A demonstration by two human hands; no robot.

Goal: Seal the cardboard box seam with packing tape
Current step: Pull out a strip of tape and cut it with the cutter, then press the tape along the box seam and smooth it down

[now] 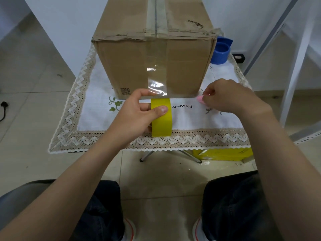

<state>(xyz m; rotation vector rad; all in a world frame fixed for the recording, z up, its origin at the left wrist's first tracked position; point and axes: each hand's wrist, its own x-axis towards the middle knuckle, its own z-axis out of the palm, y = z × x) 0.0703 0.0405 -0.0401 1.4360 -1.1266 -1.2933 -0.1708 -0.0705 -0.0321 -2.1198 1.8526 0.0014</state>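
Gripping the yellow tape roll point(161, 119) between thumb and fingers, your left hand point(137, 115) reaches forward below the cardboard box point(152, 54); your right hand point(231, 98) pinches what looks like a small pink cutter point(199, 98).

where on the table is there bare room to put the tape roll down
Bare cloth left of the cardboard box, and the front strip right of the tape roll. The right rear is crowded by the blue container.

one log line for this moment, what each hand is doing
left hand: holds yellow tape roll | right hand: pinches small pink object | tape strip: on box front
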